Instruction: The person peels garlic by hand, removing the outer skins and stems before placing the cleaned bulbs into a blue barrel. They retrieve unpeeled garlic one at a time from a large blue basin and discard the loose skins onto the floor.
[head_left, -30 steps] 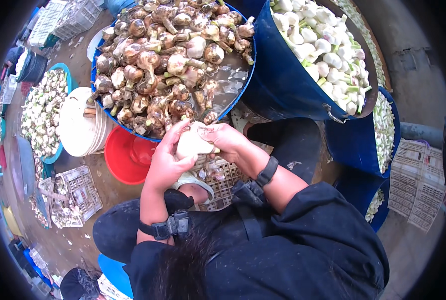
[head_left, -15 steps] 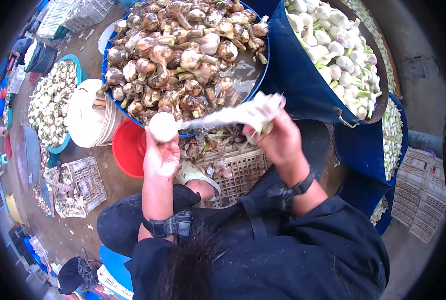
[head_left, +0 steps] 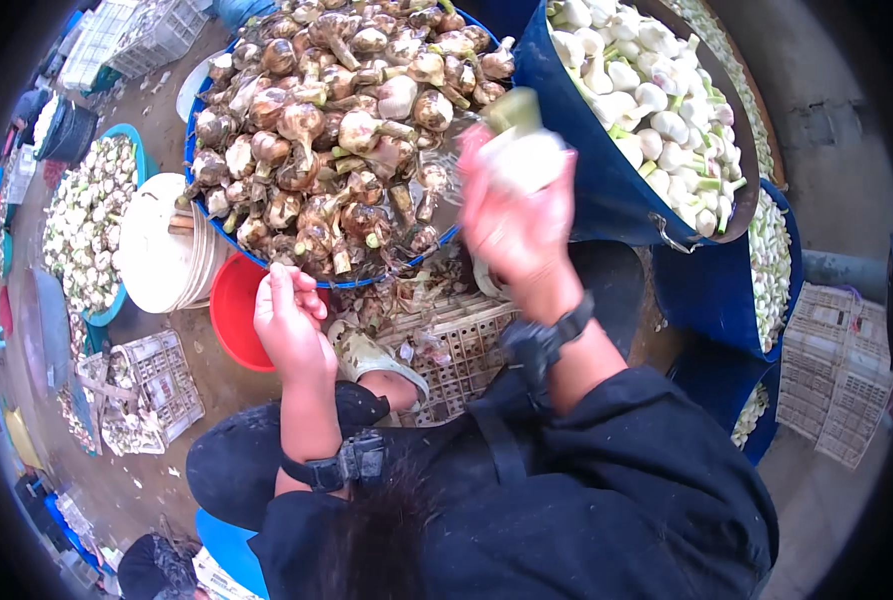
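My right hand (head_left: pixel 521 205) is raised beside the blue tub of white garlic, closed around a white garlic bulb (head_left: pixel 526 160) with a thick green stem; both are smeared by motion. My left hand (head_left: pixel 294 325) is at the near left rim of the wide blue-rimmed basin (head_left: pixel 341 283), its fingers curled in and thumb up. Whether anything small is inside those fingers cannot be made out. Brown, dirty garlic bulbs (head_left: pixel 301 122) with cut stems heap up in the basin, and some water shows at its right side.
Clean white garlic (head_left: pixel 651 100) fills the tilted blue tub (head_left: pixel 596 170) at right. A red bucket (head_left: pixel 236 310) and stacked white lids (head_left: pixel 166 245) stand left of the basin. Below it, a plastic crate (head_left: pixel 456 370) carries peelings. Left lie a teal-rimmed garlic tub (head_left: pixel 91 225) and another crate (head_left: pixel 166 385).
The white bulb has gone from my left hand; my right hand has moved up toward the garlic tub, holding a bulb. The white strip between my hands is gone. My left fingers have curled.
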Demonstrator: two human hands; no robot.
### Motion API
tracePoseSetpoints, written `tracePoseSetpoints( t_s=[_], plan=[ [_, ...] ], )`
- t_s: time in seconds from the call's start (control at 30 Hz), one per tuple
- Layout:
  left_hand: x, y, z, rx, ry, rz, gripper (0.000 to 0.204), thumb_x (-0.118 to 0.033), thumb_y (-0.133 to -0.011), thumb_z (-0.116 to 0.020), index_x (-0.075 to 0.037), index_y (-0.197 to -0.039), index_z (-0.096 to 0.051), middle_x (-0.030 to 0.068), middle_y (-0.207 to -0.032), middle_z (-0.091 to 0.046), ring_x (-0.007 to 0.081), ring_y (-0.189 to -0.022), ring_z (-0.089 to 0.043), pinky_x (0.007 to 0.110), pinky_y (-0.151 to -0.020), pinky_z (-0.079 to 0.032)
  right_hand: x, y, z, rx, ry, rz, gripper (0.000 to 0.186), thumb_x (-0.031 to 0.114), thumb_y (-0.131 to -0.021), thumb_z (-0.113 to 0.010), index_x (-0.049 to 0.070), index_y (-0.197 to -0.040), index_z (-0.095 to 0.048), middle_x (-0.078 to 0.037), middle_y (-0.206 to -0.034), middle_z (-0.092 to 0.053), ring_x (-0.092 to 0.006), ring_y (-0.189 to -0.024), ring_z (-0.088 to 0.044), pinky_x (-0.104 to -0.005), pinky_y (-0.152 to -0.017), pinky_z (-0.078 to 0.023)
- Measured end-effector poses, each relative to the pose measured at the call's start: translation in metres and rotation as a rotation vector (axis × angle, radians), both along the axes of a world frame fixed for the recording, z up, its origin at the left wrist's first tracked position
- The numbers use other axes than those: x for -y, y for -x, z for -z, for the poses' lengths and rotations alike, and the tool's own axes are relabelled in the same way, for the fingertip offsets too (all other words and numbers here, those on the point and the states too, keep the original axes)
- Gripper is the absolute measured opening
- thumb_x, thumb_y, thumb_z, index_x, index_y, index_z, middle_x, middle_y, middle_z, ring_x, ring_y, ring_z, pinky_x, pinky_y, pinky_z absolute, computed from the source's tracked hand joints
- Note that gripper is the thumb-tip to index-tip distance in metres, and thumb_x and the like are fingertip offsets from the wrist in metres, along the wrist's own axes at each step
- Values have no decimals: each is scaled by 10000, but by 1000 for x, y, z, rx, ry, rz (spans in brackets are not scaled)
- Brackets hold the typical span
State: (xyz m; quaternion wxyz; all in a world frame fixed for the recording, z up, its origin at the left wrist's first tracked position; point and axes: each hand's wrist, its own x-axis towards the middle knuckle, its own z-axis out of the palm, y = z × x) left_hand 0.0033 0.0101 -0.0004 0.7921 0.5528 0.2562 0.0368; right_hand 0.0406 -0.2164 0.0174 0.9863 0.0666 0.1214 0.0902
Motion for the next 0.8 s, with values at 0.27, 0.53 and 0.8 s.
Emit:
tracePoseSetpoints(
  t_s=[0.27,0.53,0.8],
  plan=[
    [37,-2,11,-124,-174,340,309,-266,-928,-462,-12,-1070,-568,40,-937,-595,57,-713,-515,179,-556,-420,-27,-73,161,-402,1770,-409,341,354,-893,-451,57,-1034,-540,-125,-948,-561,-218,-817,-509,-318,-675,-427],
    [22,-5,7,-150,106,203,481,-378,-913,-464,-10,-1221,-436,73,-1018,-541,102,-778,-536,200,-562,-434,-70,23,55,542,2034,-337,278,229,-884,-414,15,-797,-568,-159,-675,-584,-296,-623,-581,-397,-582,-452],
    [6,-5,10,-212,116,226,231,-164,-849,-581,35,-967,-575,25,-838,-588,79,-730,-547,217,-656,-429,-91,40,25,705,2163,-547,244,223,-833,-482,41,-729,-607,-175,-655,-573,-358,-629,-566,-431,-581,-453]
  ],
)
